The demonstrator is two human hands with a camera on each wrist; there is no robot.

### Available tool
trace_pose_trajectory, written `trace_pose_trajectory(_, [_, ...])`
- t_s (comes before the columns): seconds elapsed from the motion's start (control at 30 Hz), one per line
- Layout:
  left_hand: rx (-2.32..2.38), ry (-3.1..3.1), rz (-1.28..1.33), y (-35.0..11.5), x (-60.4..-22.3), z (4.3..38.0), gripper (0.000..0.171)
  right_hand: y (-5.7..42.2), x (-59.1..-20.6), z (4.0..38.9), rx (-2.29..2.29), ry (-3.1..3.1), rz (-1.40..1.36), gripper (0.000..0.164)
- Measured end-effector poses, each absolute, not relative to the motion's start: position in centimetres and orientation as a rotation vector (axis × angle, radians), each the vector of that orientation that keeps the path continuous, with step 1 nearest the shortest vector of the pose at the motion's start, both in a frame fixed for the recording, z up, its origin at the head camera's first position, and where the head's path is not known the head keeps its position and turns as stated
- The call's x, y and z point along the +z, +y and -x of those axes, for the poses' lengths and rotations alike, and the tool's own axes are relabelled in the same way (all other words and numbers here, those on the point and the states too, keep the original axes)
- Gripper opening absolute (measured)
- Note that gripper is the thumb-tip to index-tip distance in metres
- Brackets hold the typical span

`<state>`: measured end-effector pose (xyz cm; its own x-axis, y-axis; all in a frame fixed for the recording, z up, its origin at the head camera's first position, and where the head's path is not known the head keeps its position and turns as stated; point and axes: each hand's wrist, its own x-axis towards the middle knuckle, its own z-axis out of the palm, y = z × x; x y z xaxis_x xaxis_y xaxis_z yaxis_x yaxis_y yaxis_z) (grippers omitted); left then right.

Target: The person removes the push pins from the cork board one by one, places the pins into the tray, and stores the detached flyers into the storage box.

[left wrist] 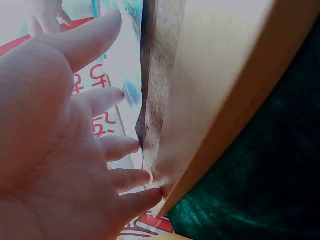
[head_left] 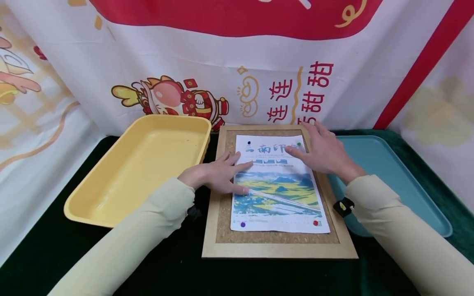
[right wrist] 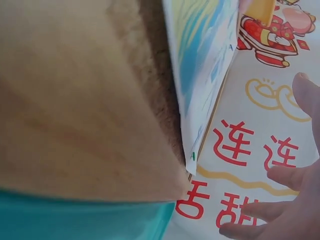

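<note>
A wood-framed corkboard (head_left: 279, 250) lies in front of me with a printed landscape poster (head_left: 275, 185) on it. Push pins mark the poster's corners: a dark blue pin (head_left: 249, 142), a green pin (head_left: 298, 144), a purple pin (head_left: 242, 224) and a red pin (head_left: 315, 223). My left hand (head_left: 218, 176) reaches over the board's left side, fingers spread, fingertips at the poster's left edge. At the upper right, my right hand (head_left: 321, 151) spreads its fingers over the frame's corner, thumb over the poster's printed title. Neither hand grips anything.
To the left sits a yellow tray (head_left: 140, 164). A blue tray (head_left: 392, 176) lies to the right, close beside the board. Dark green cloth (head_left: 277, 277) covers the table. Behind it hangs a white backdrop (head_left: 363, 78) with red lettering and cartoon prints.
</note>
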<state>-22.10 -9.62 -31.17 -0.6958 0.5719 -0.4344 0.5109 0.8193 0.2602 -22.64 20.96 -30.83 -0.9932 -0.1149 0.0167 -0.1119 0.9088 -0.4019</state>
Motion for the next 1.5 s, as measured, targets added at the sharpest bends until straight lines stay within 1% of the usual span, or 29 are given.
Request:
trace_pose_trajectory(0.23, [0.192,2.468,-0.79,-9.9,-31.3,22.2,0.088,20.8,-30.6,23.1,-0.77,3.015,0.186,0.101])
trace_pose_trajectory(0.57, [0.18,2.467,-0.786,-10.0,-31.2,22.1,0.088,20.2,-29.9,23.3,-0.955,3.002,0.139,0.08])
trace_pose_trajectory(0.8, [0.181,2.466,-0.8,-10.0,-31.0,22.0,0.087,19.7,-29.6,23.8,-1.101,2.965,0.068,0.073])
trace_pose_trajectory(1.03, [0.181,2.472,-0.797,-10.1,-31.2,22.0,0.087,18.5,-29.5,24.3,-1.233,2.913,0.042,0.061])
trace_pose_trajectory(1.23, [0.181,2.479,-0.806,-10.1,-31.4,22.2,0.086,17.5,-29.6,25.1,-1.291,2.882,0.057,0.048])
trace_pose_trajectory(1.5, [0.158,2.492,-0.821,-10.0,-31.5,22.1,0.086,16.0,-30.0,26.6,-1.399,2.784,0.051,0.036])
